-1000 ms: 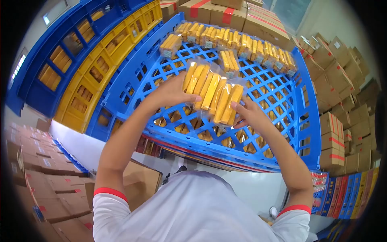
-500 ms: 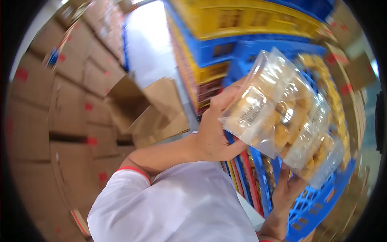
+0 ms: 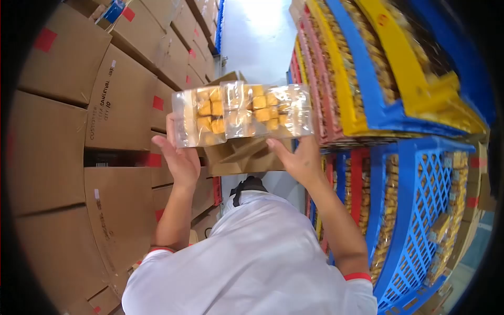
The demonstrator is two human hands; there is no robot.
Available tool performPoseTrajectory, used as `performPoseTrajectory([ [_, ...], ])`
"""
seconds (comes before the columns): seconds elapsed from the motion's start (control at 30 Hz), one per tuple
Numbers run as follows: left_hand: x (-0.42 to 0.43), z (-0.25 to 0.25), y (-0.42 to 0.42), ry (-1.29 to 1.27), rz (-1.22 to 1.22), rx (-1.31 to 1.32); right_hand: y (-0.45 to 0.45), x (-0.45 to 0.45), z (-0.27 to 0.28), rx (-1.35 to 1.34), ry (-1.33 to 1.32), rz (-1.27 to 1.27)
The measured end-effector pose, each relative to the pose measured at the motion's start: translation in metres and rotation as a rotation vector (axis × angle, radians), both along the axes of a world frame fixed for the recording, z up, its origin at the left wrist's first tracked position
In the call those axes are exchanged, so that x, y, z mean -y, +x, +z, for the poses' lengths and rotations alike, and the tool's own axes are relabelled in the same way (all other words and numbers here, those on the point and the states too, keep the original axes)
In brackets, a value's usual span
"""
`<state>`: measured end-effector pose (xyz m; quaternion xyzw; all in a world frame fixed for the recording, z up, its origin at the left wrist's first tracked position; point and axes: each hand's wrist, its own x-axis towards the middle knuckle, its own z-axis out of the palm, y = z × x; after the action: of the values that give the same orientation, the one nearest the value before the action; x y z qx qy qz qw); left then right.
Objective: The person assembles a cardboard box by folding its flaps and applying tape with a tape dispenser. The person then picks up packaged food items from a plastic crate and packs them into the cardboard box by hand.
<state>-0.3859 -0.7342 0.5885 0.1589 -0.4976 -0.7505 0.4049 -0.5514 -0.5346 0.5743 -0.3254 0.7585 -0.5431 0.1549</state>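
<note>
Clear plastic packets of golden cube-shaped snacks [image 3: 265,110] lie overlapped in a row between my two hands. My left hand [image 3: 181,161] is closed on the row's left end, its thumb in front and the other fingers mostly hidden behind. At the right end, my right hand [image 3: 302,161] grips from below with its thumb on the lower edge. Just below and behind the packets stands an open cardboard box [image 3: 236,161] with raised flaps; the packets hide much of its opening.
Stacked cardboard boxes [image 3: 123,100] with red tape form a wall on the left. Yellow, blue and red crates [image 3: 420,100] filled with packets are stacked on the right. A blue lattice crate [image 3: 415,226] stands nearer me. Pale floor [image 3: 257,42] runs between them.
My hands and the packets have moved left, from above the blue crate to above the open cardboard box. My view has turned, and the packets now lie level.
</note>
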Motion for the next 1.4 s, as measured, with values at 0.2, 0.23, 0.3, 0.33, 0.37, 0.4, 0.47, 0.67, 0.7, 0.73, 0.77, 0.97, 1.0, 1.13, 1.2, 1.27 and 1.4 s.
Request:
performPoseTrajectory([
  [0.2, 0.085, -0.091, 0.026, -0.045, 0.002, 0.358, -0.013, 0.096, -0.118, 0.251, -0.056, 0.18],
  [0.23, 0.084, -0.082, 0.018, -0.042, -0.003, 0.381, -0.017, 0.1, -0.125, 0.212, -0.02, 0.195],
  [0.3, 0.085, -0.078, 0.021, 0.022, -0.168, 0.487, -0.024, 0.097, -0.131, 0.277, 0.002, 0.226],
  [0.33, 0.091, -0.084, 0.024, 0.086, -0.269, 0.483, -0.027, 0.093, -0.131, 0.28, 0.059, 0.258],
  [0.37, 0.097, -0.09, 0.027, 0.099, -0.266, 0.483, -0.03, 0.089, -0.131, 0.283, 0.11, 0.288],
  [0.4, 0.104, -0.097, 0.027, 0.051, -0.414, 0.536, -0.032, 0.086, -0.127, 0.284, 0.161, 0.32],
  [0.47, 0.11, -0.112, 0.026, -0.023, -0.622, 0.611, -0.039, 0.079, -0.118, 0.288, 0.276, 0.387],
  [0.67, 0.107, -0.116, -0.01, -0.44, -1.088, 1.109, -0.036, 0.074, -0.121, 0.108, 0.419, 0.625],
  [0.7, 0.105, -0.115, -0.021, -0.52, -1.191, 1.247, -0.038, 0.075, -0.127, 0.108, 0.413, 0.624],
  [0.73, 0.103, -0.116, -0.03, -0.607, -1.22, 1.266, -0.042, 0.077, -0.135, 0.101, 0.503, 0.678],
  [0.77, 0.106, -0.122, -0.039, -0.614, -1.222, 1.268, -0.047, 0.078, -0.142, 0.094, 0.595, 0.729],
  [0.97, 0.124, -0.206, -0.099, -0.964, -1.673, 1.244, -0.051, 0.124, -0.175, -0.096, 1.04, 0.861],
  [1.0, 0.131, -0.249, -0.104, -0.903, -1.791, 1.184, -0.053, 0.135, -0.177, -0.092, 1.04, 0.865],
  [1.13, 0.119, -0.282, -0.116, -0.149, -1.227, 1.662, -0.061, 0.171, -0.169, 0.061, 1.261, 0.949],
  [1.2, 0.119, -0.34, -0.128, -0.229, -1.4, 1.643, -0.062, 0.178, -0.178, 0.139, 1.313, 0.888],
  [1.27, 0.104, -0.274, -0.137, -0.234, -1.412, 1.773, -0.054, 0.173, -0.229, -0.233, 1.218, 1.088],
  [1.4, 0.08, -0.345, -0.121, -0.737, -1.299, 1.596, -0.041, 0.167, -0.276, -0.317, 1.193, 0.904],
])
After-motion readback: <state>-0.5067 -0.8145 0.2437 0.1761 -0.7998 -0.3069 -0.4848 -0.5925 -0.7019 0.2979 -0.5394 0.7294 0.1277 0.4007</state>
